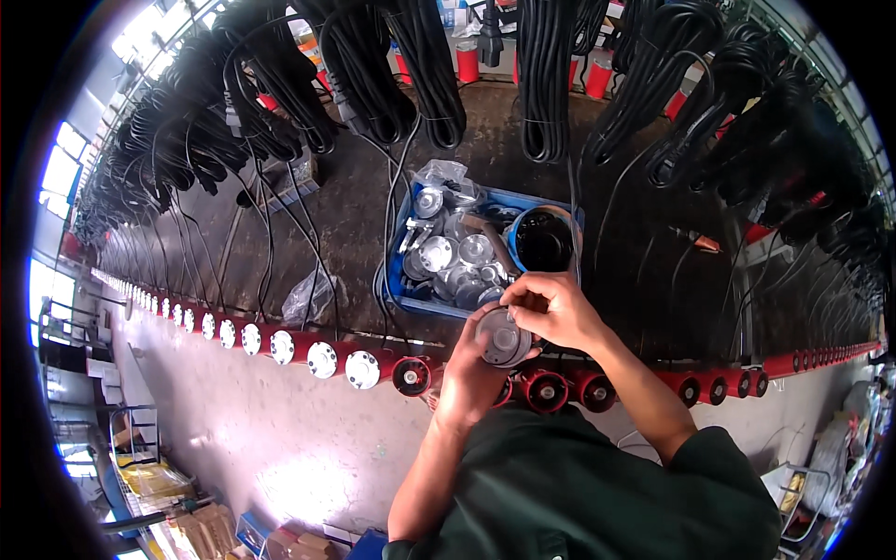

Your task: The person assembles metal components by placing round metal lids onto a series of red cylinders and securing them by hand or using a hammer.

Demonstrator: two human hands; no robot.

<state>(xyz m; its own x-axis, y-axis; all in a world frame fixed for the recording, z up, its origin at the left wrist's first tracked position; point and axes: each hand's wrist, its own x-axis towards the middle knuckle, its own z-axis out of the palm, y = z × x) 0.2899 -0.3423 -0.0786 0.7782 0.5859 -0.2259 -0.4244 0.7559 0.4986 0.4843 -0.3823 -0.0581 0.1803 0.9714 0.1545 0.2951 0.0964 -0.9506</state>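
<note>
A round grey metal end cap (504, 338) with a ringed face rests in my left hand (467, 378), its fingers wrapped round the edge. My right hand (563, 310) is closed in a pinch at the cap's upper rim; whatever lies between its fingertips is too small to make out. Just beyond both hands stands a blue crate (429, 306) of similar silvery caps (437, 253), with a round tub (543, 241) of black contents at its right side. Below the cap, open-ended red cylinders (545, 390) line the bench edge, partly hidden by my hands.
Red cylinders with white caps (362, 370) run along the bench edge to the left. Bundled black cables (543, 84) hang over the dark bench (485, 121), strands trailing down. A clear plastic bag (310, 297) and an orange-handled tool (698, 240) lie on it.
</note>
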